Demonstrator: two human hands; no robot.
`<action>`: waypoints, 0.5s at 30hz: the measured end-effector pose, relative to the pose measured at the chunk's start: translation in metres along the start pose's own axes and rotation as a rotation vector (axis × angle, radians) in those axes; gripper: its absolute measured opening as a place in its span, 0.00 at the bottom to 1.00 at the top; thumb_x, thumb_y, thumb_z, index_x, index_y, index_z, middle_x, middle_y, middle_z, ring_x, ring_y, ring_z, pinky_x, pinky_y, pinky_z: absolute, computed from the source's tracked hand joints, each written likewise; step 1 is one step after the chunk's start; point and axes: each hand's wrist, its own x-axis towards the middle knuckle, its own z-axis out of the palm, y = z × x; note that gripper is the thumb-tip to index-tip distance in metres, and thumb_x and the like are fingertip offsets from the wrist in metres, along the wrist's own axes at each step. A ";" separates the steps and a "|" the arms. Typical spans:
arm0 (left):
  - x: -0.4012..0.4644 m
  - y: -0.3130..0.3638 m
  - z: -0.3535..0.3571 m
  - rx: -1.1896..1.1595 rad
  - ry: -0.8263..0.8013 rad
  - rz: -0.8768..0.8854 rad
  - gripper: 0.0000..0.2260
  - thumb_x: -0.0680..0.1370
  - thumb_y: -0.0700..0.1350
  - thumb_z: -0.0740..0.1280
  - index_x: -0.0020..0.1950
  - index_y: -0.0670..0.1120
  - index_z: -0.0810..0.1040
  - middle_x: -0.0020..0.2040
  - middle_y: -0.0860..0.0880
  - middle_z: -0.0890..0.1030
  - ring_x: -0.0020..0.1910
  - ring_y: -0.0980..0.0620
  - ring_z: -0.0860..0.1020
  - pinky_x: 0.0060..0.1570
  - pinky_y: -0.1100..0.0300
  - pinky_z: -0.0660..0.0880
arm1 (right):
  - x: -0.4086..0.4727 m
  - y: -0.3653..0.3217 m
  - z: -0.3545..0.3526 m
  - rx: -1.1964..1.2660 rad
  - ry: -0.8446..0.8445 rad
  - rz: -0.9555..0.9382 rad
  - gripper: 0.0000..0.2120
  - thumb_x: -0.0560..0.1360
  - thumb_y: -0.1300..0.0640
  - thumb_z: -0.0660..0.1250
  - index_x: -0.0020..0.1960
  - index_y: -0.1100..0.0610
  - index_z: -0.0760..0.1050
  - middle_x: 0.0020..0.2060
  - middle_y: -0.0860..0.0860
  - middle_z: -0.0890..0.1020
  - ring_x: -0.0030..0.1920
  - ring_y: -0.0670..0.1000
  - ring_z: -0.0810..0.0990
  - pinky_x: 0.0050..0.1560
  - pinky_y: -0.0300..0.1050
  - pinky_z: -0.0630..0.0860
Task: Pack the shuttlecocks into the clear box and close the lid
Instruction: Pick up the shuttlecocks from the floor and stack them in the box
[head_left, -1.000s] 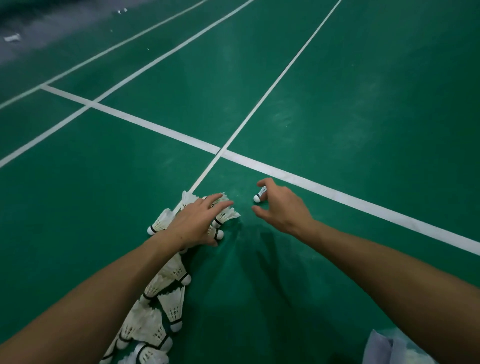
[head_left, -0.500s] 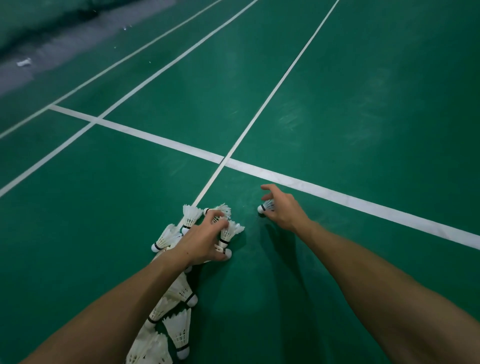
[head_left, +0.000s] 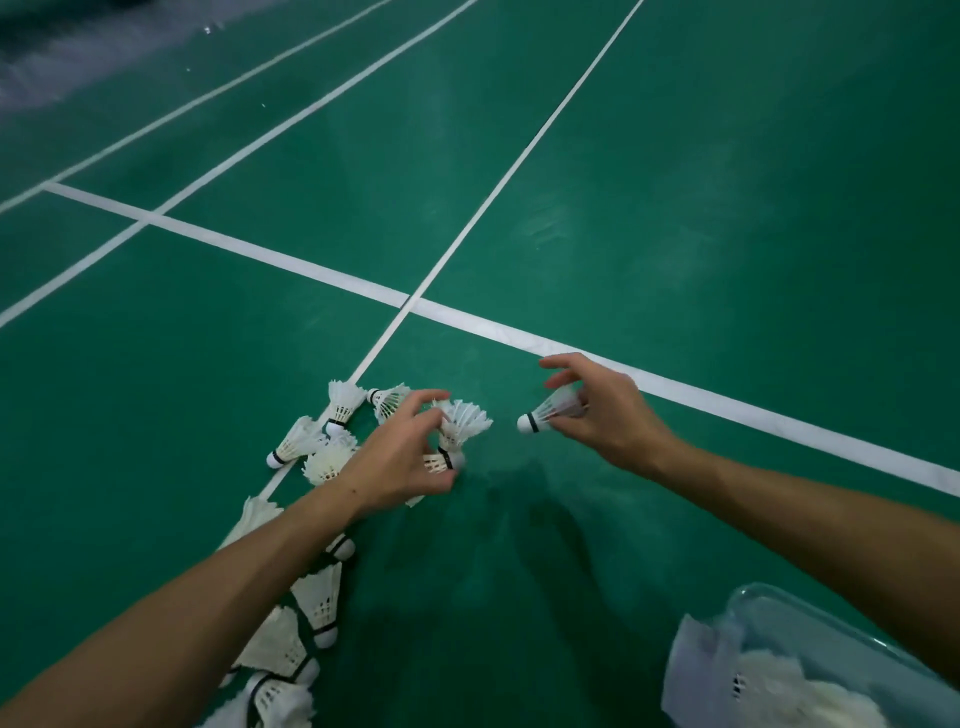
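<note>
My right hand (head_left: 605, 415) has now lifted one shuttlecock (head_left: 550, 410); my left hand (head_left: 400, 462) grips two shuttlecocks (head_left: 457, 431), ready for the box (head_left: 810, 629).

One head-worn wide-angle view looks forward and steeply down, close above the green, white-lined court floor (head_left: 675, 208).

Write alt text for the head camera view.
Over a green court floor, the right hand holds one shuttlecock and the left hand grips several from a pile along a white line. A clear box holding shuttlecocks sits at lower right.
</note>
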 end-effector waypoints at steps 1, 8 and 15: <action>-0.004 0.015 -0.002 -0.043 0.012 0.029 0.15 0.73 0.53 0.79 0.50 0.53 0.74 0.79 0.57 0.63 0.44 0.61 0.81 0.47 0.65 0.79 | -0.018 -0.005 -0.018 0.013 0.027 0.006 0.30 0.72 0.66 0.79 0.70 0.50 0.75 0.55 0.48 0.83 0.38 0.45 0.84 0.46 0.37 0.81; -0.032 0.142 0.006 -0.212 0.070 0.306 0.16 0.72 0.47 0.81 0.54 0.51 0.78 0.78 0.52 0.66 0.47 0.57 0.84 0.53 0.62 0.80 | -0.160 -0.030 -0.117 0.183 0.256 0.116 0.30 0.71 0.63 0.82 0.67 0.46 0.75 0.55 0.46 0.86 0.40 0.52 0.86 0.47 0.48 0.85; -0.054 0.238 0.036 -0.279 0.017 0.438 0.17 0.72 0.43 0.81 0.57 0.46 0.80 0.65 0.50 0.75 0.41 0.53 0.84 0.46 0.63 0.80 | -0.277 -0.022 -0.133 0.287 0.485 0.171 0.29 0.72 0.63 0.81 0.68 0.47 0.75 0.52 0.47 0.86 0.44 0.53 0.84 0.45 0.43 0.81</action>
